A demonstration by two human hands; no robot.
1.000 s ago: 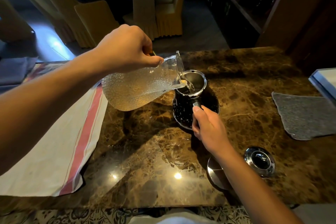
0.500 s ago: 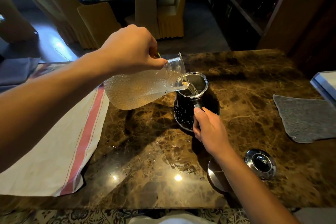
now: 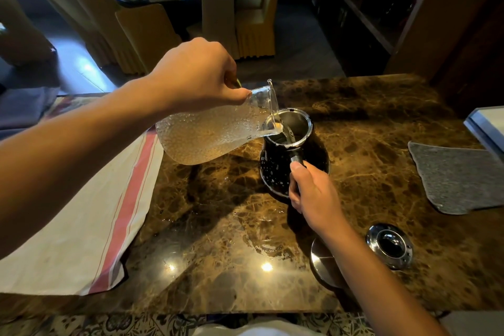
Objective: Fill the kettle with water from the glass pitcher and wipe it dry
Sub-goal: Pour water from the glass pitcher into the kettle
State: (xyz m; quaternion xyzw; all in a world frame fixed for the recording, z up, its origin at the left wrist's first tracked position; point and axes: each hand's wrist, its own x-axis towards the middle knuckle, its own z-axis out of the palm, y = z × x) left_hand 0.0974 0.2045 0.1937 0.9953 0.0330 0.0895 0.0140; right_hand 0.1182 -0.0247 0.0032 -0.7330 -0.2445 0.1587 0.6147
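Note:
A textured glass pitcher (image 3: 210,132) is tipped almost flat over the brown marble table (image 3: 218,240), its spout resting above the kettle's mouth. My left hand (image 3: 196,76) grips the pitcher near its neck. Water runs from the spout into the open dark kettle (image 3: 275,169), which stands on the table with droplets on its side. My right hand (image 3: 313,194) holds the kettle's handle on the near side. The kettle's lid (image 3: 388,245) lies on the table to the right of my right forearm. A grey cloth (image 3: 458,177) lies flat at the right.
A white towel with red stripes (image 3: 81,213) covers the table's left part. A round metal base (image 3: 323,262) sits half hidden under my right forearm. A white box (image 3: 488,123) pokes in at the right edge. Yellow-covered chairs (image 3: 147,33) and a round table stand beyond.
The pitcher has tipped a little further and stays over the kettle's mouth while water keeps flowing. My right hand keeps its hold on the handle.

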